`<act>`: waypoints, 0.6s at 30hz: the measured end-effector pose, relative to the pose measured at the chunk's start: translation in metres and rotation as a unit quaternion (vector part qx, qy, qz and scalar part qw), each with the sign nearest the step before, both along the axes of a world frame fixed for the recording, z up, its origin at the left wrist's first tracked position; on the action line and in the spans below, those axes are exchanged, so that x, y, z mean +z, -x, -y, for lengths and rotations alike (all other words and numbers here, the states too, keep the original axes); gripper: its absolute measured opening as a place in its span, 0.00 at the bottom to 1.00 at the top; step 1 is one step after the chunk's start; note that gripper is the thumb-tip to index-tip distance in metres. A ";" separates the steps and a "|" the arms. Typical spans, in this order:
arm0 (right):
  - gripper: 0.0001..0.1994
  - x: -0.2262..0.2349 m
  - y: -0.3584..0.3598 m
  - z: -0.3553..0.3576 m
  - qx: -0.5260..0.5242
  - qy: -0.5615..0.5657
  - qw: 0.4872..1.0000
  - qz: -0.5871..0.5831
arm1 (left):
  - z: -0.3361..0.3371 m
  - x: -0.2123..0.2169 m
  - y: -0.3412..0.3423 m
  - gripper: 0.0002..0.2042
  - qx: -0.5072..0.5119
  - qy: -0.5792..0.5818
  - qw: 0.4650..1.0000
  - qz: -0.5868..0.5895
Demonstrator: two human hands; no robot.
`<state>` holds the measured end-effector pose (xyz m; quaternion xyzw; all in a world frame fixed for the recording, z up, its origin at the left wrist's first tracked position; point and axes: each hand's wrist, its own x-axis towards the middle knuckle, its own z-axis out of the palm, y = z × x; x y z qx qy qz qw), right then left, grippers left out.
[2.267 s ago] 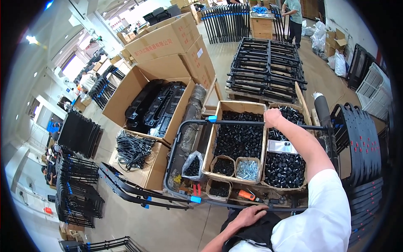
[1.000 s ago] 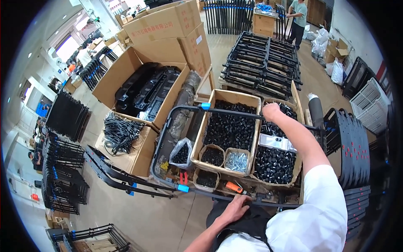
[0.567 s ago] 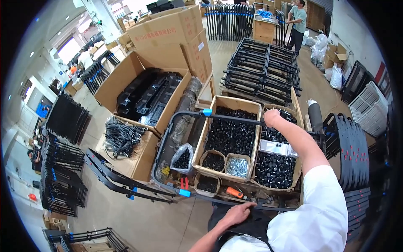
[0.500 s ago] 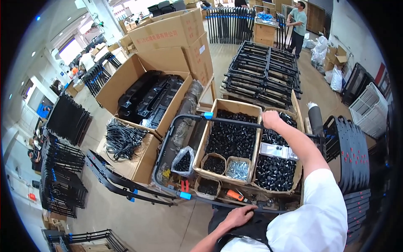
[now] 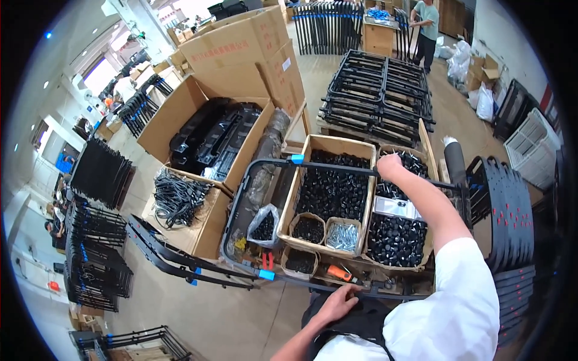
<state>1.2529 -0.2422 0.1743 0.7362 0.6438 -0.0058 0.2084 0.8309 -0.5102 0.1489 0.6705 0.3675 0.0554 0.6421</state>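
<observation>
A black tubular frame (image 5: 233, 207) with rounded corners and blue clips lies across the boxes in front of me. My right hand (image 5: 391, 168) is closed at its far rail, beside the box of black-headed parts (image 5: 397, 240); the fingertips are hidden. At the near rail, my left hand (image 5: 341, 302) has its fingers curled onto the tube, just below an orange-and-black tool (image 5: 341, 274). Between the rails stands a carton of black knobs (image 5: 334, 192), holding a small box of dark screws (image 5: 307, 230) and another of silver screws (image 5: 342, 236). A silver-grey box (image 5: 395, 207) rests on the right-hand parts.
An open carton of black moulded parts (image 5: 217, 144) stands left, beside a bundle of black cables (image 5: 179, 197). More curved tubes (image 5: 180, 262) jut out at lower left. Stacked black frames (image 5: 379, 96) lie beyond; panels (image 5: 503, 210) stand right. Another person (image 5: 426, 27) is at far right.
The whole view has shifted slightly. My left hand has moved a little up and left along the near rail, its fingers more curled. My right hand stays at the far rail.
</observation>
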 end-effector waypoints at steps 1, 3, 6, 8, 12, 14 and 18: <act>0.11 0.012 0.014 -0.008 -0.007 0.039 0.999 0.020 | 0.000 0.005 0.005 0.18 0.002 -0.021 1.000 -0.005; 0.11 0.005 0.005 -0.012 -0.017 -0.079 0.996 -0.028 | 0.000 0.005 -0.001 0.17 -0.014 -0.024 1.000 -0.011; 0.11 -0.004 0.002 -0.011 -0.020 0.006 1.000 0.010 | -0.006 0.011 -0.010 0.18 -0.039 0.012 0.998 -0.055; 0.12 -0.002 0.003 -0.014 -0.040 -0.032 0.998 -0.028 | -0.014 0.014 -0.009 0.19 -0.045 0.042 0.994 -0.087; 0.13 -0.004 -0.008 -0.004 -0.034 0.045 0.998 0.030 | -0.005 0.018 -0.013 0.19 -0.075 -0.070 0.994 -0.049; 0.12 -0.002 -0.005 -0.011 -0.017 -0.035 0.999 0.000 | -0.001 0.012 -0.016 0.19 -0.078 -0.049 0.993 -0.068; 0.14 -0.011 -0.006 -0.008 -0.002 0.053 0.996 0.065 | 0.011 0.003 -0.015 0.19 -0.057 -0.065 0.996 -0.036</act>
